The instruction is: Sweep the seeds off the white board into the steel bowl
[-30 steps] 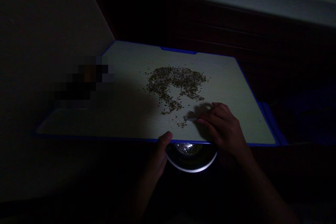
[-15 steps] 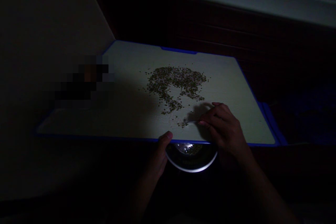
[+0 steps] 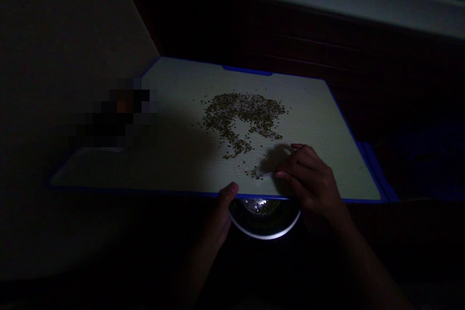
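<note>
Small greenish seeds or beans [image 3: 243, 109] lie scattered on a pale board with a blue rim [image 3: 327, 155]. My right hand [image 3: 310, 174] is low over the board near its front edge, pinching a thin, curved metal utensil [image 3: 267, 174] whose kind is unclear. Its tip touches down beside a few loose seeds. At the front edge, my left hand [image 3: 223, 213] has its thumb over the blue rim; its other fingers are hidden below. A shiny metal bowl [image 3: 267, 236] sits under this edge, partly covered by the board, with more seeds inside.
The room is very dark. A wall [image 3: 65, 34] rises along the left side. A pixelated patch hides something at the board's left. Beyond the board is dark panelling, with a pale ledge [image 3: 345, 0] above. Dark blue material [image 3: 432, 160] shows at the right.
The utensil's tip and my right fingertips have shifted slightly toward the front edge. My left hand, the bowl and the main spread of seeds look the same.
</note>
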Available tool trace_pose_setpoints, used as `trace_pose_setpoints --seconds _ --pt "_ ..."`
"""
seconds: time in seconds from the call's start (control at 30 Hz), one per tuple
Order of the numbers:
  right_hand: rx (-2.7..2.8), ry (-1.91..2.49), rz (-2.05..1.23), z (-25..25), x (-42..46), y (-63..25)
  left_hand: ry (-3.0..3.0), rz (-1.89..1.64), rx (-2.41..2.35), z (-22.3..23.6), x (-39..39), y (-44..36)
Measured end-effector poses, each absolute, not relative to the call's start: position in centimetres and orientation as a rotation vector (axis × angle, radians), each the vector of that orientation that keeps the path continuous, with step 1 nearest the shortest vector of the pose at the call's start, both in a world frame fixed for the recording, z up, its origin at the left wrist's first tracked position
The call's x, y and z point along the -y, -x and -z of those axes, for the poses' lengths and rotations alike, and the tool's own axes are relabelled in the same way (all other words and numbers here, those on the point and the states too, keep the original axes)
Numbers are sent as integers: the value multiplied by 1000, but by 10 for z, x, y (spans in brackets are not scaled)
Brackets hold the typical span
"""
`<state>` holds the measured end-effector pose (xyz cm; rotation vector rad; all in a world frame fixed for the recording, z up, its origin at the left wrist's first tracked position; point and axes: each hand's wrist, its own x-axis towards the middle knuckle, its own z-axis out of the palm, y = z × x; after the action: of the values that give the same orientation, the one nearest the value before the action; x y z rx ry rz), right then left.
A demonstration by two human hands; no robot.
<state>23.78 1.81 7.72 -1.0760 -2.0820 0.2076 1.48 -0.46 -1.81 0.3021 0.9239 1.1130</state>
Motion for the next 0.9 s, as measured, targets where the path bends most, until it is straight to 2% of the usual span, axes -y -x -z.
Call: trace_pose_setpoints --seconds 0.9 --pt "2123 976 -346 -82 -18 -238 -279 -1082 -968 14 4 -16"
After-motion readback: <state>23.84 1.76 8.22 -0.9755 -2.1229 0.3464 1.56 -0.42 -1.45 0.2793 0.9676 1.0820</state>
